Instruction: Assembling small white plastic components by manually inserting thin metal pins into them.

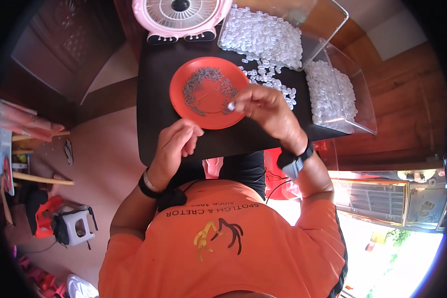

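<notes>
An orange-red plate on the dark table holds many small grey slender pieces, likely metal, gathered in a ring along its inside. Over the plate's right edge, my right hand pinches a small white plastic piece between thumb and fingertips. My left hand is at the plate's near left edge with its fingers curled together. Whatever those fingers hold, if anything, is too small to make out. Loose whitish see-through plastic pieces lie scattered just beyond my right hand.
Two transparent bins stand at the back and right, one heaped with plastic pieces, the other with similar pieces. A pink fan sits at the far left of the black table. Small stools stand on the floor leftward.
</notes>
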{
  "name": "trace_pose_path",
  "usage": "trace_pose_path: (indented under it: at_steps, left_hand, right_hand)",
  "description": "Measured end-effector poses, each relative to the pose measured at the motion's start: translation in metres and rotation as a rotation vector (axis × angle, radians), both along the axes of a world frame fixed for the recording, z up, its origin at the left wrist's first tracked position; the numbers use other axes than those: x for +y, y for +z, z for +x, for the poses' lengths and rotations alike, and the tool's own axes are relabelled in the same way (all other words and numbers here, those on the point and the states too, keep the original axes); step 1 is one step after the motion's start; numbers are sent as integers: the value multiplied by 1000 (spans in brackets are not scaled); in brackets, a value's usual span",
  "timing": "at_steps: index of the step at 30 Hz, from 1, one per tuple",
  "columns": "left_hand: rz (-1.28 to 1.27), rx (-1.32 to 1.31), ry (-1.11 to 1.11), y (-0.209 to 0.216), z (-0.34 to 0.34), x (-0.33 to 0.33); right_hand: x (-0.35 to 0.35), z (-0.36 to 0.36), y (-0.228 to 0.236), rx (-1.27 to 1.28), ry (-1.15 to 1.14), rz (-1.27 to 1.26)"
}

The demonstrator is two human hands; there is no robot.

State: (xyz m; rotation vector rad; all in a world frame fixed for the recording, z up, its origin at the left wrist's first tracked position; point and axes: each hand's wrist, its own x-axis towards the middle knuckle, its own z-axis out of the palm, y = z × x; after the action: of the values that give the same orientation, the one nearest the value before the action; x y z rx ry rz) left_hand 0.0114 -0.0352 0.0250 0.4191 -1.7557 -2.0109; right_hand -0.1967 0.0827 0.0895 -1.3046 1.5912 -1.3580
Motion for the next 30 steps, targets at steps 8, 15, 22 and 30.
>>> trace_pose_path:
  at_steps: [8,15,22,30]
  left_hand:
    - [297,9,-270,-13,-10,8]
    - [516,-17,-236,-6,-7,16]
    - [401,3,-29,-7,-6,14]
    - [264,0,49,-6,-4,14]
  right_hand:
    - [9,49,-20,430,156,-212]
    - [5,51,-22,813,85,-317]
    - [3,62,-24,653,-38,-230]
    - [-2,72,-22,786,-82,-234]
